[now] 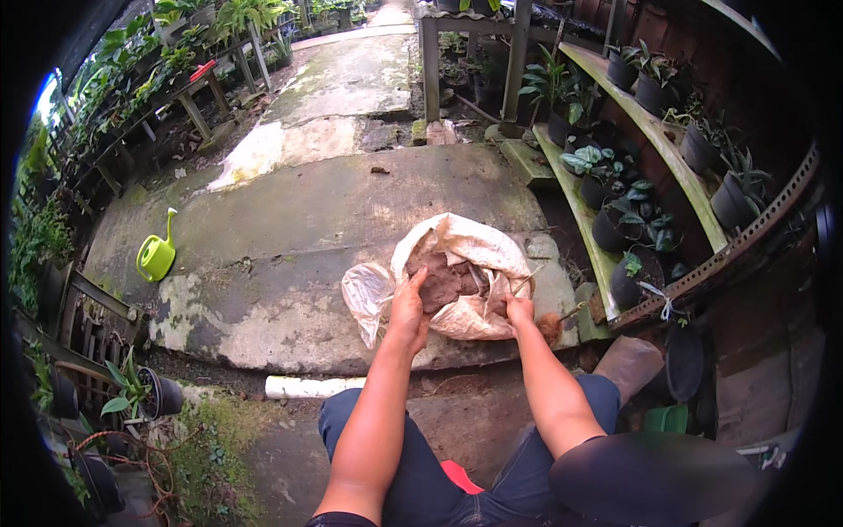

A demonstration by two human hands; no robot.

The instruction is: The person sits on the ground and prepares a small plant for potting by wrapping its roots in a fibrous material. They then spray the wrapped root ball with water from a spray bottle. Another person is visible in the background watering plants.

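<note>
A white woven sack rests on the concrete in front of me, its mouth spread wide. Brown soil fills the opening, with folds of the sack lying over part of it. My left hand is closed on the left rim, right beside the soil. At the right rim, my right hand pinches the sack's edge, its fingertips partly hidden by the fabric. A clear plastic bag lies against the sack's left side, near my left hand.
A lime-green watering can stands to the left. Potted plants line wooden shelves on the right. A white pipe lies along the slab's near edge. At lower left is a potted plant; a brown fibrous clump sits beside the sack.
</note>
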